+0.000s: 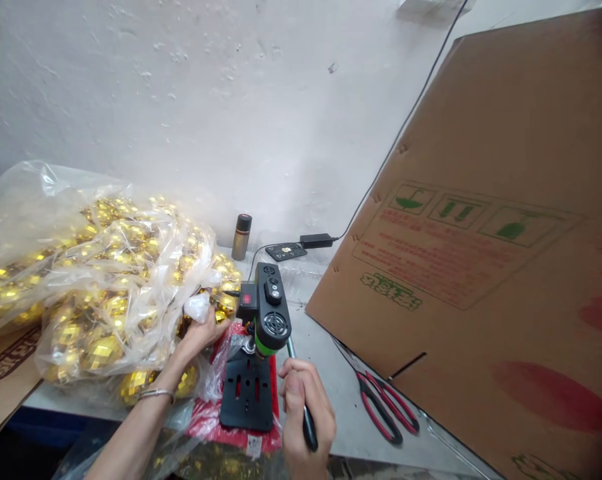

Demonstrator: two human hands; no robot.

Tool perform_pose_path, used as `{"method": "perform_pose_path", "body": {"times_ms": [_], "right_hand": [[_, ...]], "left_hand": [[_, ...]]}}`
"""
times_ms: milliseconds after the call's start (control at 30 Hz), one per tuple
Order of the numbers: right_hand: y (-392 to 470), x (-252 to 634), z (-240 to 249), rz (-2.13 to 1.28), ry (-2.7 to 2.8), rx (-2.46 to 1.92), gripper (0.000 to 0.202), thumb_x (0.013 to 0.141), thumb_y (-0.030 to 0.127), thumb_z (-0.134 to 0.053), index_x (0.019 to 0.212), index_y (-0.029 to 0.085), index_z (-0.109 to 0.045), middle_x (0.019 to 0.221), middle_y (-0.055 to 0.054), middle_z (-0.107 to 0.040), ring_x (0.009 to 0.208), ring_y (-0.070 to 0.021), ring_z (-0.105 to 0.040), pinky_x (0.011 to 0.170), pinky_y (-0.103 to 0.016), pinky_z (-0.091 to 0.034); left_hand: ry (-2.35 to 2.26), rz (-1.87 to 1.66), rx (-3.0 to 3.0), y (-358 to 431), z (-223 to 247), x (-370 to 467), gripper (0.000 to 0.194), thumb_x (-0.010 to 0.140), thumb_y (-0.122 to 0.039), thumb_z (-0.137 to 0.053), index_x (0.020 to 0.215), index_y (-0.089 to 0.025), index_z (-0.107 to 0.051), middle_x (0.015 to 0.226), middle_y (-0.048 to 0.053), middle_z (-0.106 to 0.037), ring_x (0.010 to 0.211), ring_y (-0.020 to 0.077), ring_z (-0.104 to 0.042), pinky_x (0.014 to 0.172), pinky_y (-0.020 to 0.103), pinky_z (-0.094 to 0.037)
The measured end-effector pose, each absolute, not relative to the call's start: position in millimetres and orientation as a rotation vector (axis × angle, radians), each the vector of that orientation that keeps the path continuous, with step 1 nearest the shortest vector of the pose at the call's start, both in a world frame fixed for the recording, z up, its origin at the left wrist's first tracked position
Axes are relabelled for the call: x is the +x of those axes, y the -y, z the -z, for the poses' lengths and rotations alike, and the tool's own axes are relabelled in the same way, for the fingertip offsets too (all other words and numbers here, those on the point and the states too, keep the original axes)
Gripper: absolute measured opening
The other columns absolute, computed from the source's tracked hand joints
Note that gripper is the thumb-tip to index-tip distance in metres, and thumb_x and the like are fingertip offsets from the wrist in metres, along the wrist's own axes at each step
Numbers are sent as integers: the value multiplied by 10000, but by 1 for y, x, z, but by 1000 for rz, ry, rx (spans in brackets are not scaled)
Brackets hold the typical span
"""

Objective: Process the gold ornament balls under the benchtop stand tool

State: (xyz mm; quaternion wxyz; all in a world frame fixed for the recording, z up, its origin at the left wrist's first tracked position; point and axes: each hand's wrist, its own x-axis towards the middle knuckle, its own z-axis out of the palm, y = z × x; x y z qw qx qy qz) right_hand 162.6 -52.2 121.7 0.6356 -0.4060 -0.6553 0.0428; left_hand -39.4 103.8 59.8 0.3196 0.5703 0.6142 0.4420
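Note:
A small black bench drill press [273, 303] with a green ring stands on a black slotted base plate [247, 393], on red plastic. My right hand [308, 407] is closed around the black-ended lever [308, 427] at the machine's right side. Left of the machine, my left hand [205, 330] reaches in among gold faceted balls [101, 350] at the opening of a clear plastic bag [145, 267]. Its fingers are partly hidden by the plastic and balls, so what it holds cannot be made out. A bracelet [155, 395] circles the left wrist.
A large cardboard box [481, 267] fills the right side. Scissors with red and black handles [388, 407] lie beside it. Behind the machine are a dark bottle [241, 237], a black power adapter [317, 241] with a cable and a black flat item [285, 251], near the wall.

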Motion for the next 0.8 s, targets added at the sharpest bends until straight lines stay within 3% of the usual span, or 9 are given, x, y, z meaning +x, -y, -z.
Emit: {"method": "perform_pose_path", "body": {"times_ms": [133,367,533,800], "right_hand": [[49,158,-137,-104,1444,-913,298,1072,81,-442,827,235,-515,763,35,-542,646,-90,-545,611,-191,-454],[40,157,-158,-137,1390,-932,333,1088,112,-457,782,235,-503,723,55,-520,659,-83,-553,628,-184,-450],[42,157,-160,-93,1419,-912,324,1077,99,-461,785,238,-487,721,61,-517,663,-78,-555,632,-173,-460],[44,158,-154,-111,1420,-912,310,1069,81,-449,806,236,-502,738,49,-531,684,-85,-562,648,-180,-473]], "left_hand": [[-1626,-942,1520,-73,-63,-35,455,951,-419,-771,1324,-179,-672,1252,128,-766,1187,349,-731,1033,527,-593],[-1399,-971,1495,-15,-35,-8,735,886,-668,-594,1418,-161,-582,1355,178,-767,1270,378,-717,1110,518,-551],[-1416,-1025,1600,-6,-6,8,665,847,-585,-671,1374,-181,-634,1380,197,-758,1275,411,-717,1123,611,-545],[-1336,-1191,1882,7,17,14,513,908,-436,-688,1350,-179,-650,1316,209,-762,1227,410,-732,1050,610,-608]]}}
